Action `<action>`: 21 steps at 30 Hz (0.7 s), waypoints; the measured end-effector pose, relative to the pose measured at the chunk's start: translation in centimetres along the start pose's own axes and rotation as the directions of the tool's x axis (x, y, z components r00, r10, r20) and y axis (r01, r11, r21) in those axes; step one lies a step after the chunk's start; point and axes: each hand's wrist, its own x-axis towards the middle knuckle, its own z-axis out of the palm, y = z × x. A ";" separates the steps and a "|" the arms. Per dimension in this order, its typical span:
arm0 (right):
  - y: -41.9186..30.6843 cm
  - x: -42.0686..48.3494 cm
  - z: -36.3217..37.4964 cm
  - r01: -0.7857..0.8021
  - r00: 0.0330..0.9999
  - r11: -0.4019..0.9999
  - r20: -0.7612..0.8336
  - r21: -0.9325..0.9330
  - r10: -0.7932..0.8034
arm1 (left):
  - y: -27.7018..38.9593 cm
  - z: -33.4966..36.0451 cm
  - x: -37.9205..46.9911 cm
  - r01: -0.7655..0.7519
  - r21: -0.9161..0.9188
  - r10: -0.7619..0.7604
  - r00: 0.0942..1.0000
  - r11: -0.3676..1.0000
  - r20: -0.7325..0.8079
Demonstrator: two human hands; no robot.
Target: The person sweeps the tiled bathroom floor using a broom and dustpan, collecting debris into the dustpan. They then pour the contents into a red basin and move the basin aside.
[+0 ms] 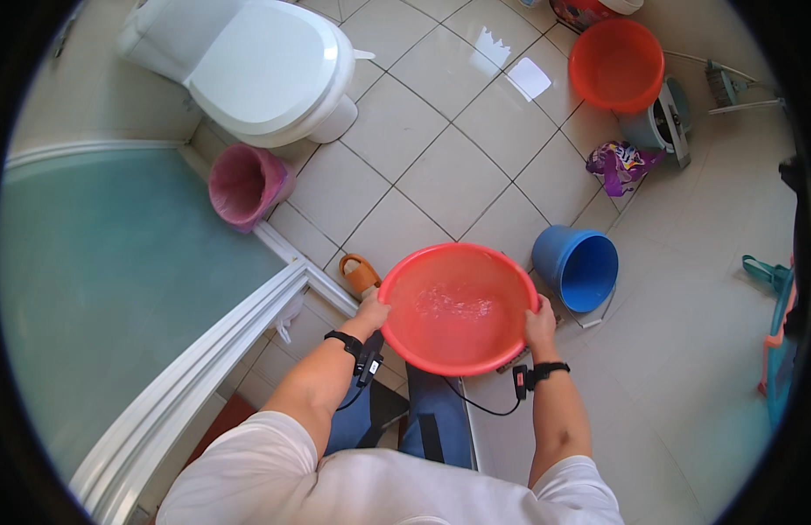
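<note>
A round pink-red plastic basin (458,341) is held up in front of me, above the tiled floor. My left hand (374,310) grips its left rim and my right hand (540,320) grips the right rim. Bright rippling glints show on the basin's bottom, as of a little water. Both wrists carry black straps with small devices and cables. An orange slipper (359,273), worn on a foot, shows beyond the basin's left rim.
A blue bucket (588,272) stands right of the basin. Further off are an orange-red basin (615,65), a purple bag (618,167), a pink-lined bin (248,184) and a white toilet (267,72). A white-framed glass partition (202,354) runs along the left.
</note>
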 end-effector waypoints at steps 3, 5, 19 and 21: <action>-1.9 10.0 7.6 -0.217 0.972 0.974 0.112 0.071 0.208 | 0.9 -2.5 7.0 0.154 -0.054 -0.155 0.988 0.987 -0.007; -5.0 15.9 11.3 -0.019 0.979 0.998 0.202 -0.057 0.030 | 3.0 -5.3 11.6 0.314 -0.110 -0.310 0.950 0.943 0.048; -20.0 18.7 8.3 0.079 0.993 0.765 0.014 0.639 -0.115 | 8.3 -10.4 14.4 0.351 -0.068 -0.352 0.936 0.934 -0.005; -17.9 16.8 5.4 -0.049 0.999 0.730 0.025 0.682 0.045 | 8.8 -8.3 12.0 0.358 -0.029 -0.357 0.933 0.933 0.034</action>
